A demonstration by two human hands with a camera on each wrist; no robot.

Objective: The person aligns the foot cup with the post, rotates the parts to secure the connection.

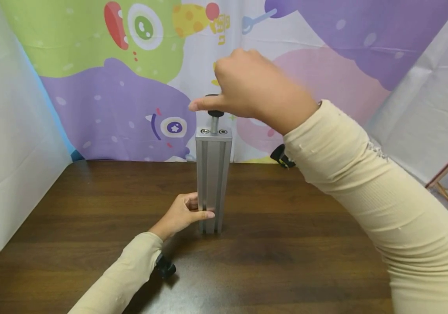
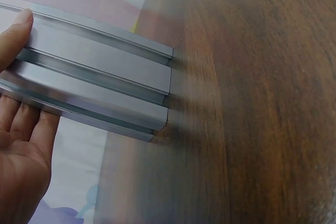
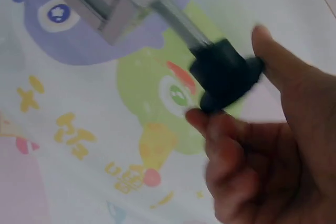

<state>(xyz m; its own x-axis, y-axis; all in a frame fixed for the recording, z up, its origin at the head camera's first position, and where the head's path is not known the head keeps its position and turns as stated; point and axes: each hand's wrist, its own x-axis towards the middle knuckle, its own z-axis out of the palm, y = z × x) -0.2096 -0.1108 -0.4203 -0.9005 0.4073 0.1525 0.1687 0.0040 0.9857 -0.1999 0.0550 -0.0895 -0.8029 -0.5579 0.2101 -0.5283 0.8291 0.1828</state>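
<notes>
An upright aluminium profile [image 1: 213, 174] with grooved sides stands on the wooden table. Low on it, my left hand [image 1: 178, 214] grips the sides, thumb [image 2: 14, 38] across the front face and fingers behind. A metal rod [image 1: 214, 124] rises from the end plate between two screws, topped by a black knob [image 3: 223, 74]. My right hand [image 1: 249, 85] is at this knob, thumb on one side and curled fingers on the other, pinching its rim. In the head view the hand covers part of the knob; the right wrist view is blurred.
The dark wooden table [image 1: 306, 253] spreads around the profile. Behind it hangs a cartoon-printed curtain [image 1: 118, 113], with white cloth [image 1: 16, 131] at the sides. Black wrist camera mounts [image 1: 165, 266] show at both sleeves.
</notes>
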